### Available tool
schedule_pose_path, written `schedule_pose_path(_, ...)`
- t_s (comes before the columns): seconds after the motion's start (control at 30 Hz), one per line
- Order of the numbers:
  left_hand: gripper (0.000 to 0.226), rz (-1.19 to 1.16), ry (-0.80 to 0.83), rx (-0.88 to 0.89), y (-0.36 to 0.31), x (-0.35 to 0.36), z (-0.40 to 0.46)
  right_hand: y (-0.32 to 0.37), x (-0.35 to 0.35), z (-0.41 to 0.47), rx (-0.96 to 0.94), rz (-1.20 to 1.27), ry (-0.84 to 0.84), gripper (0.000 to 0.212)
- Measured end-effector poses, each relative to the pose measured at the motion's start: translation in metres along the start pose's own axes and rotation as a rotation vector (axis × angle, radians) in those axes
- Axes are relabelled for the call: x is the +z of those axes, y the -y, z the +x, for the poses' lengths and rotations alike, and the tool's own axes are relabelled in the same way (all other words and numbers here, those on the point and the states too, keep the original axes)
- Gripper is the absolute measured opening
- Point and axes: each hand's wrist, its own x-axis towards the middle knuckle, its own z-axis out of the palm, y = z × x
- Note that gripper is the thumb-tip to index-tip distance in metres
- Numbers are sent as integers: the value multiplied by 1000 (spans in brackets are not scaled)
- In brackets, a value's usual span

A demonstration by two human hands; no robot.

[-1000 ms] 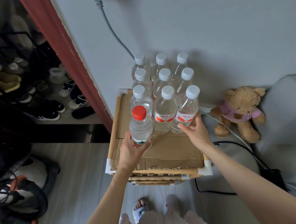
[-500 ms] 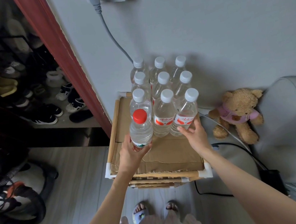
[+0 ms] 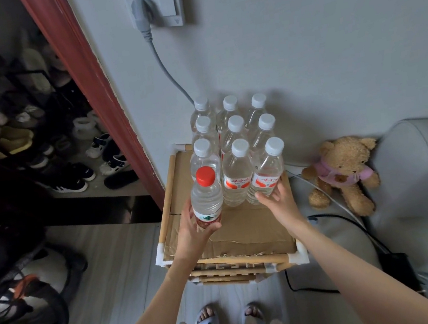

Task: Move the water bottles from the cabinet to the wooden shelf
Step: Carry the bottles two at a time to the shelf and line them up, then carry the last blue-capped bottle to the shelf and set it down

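A wooden shelf [image 3: 168,186] with a cardboard top stands against the grey wall. Several clear white-capped water bottles [image 3: 236,175] stand on it in rows at the back. My left hand [image 3: 194,231] grips a red-capped water bottle [image 3: 206,198] by its base, upright at the front left of the rows. My right hand [image 3: 277,199] rests with spread fingers against the base of the front-right white-capped bottle [image 3: 267,173], touching it without wrapping around it. The cabinet is out of view.
A teddy bear [image 3: 342,172] sits on the floor to the right, next to a grey sofa [image 3: 426,188]. Cables run along the floor and up to a wall socket [image 3: 156,3]. Left of the red door frame [image 3: 95,96] is a shoe rack [image 3: 42,146]; a dark bag lies lower left.
The hands and bottles hold almost the same positions. My view has shifted slightly, showing more of the wall socket above.
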Motion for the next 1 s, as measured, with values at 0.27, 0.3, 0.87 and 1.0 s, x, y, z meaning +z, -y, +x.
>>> schedule_pose_path(0.27,52,136,-161,-138,7,9,-8,-2,5,-20,19,139,-43,61)
schedule_pose_path(0.3,51,146,-173,-134,8,10,-8,0,5,-22,9,132,-25,55)
schedule_pose_path(0.87,63,981,-395,-28,14,-37,-142,9,7,-73,-714,-750,496,53)
schedule_pose_path(1.0,63,859,-649,-165,15,-50,-227,28,53,-108,-920,-785,646,62)
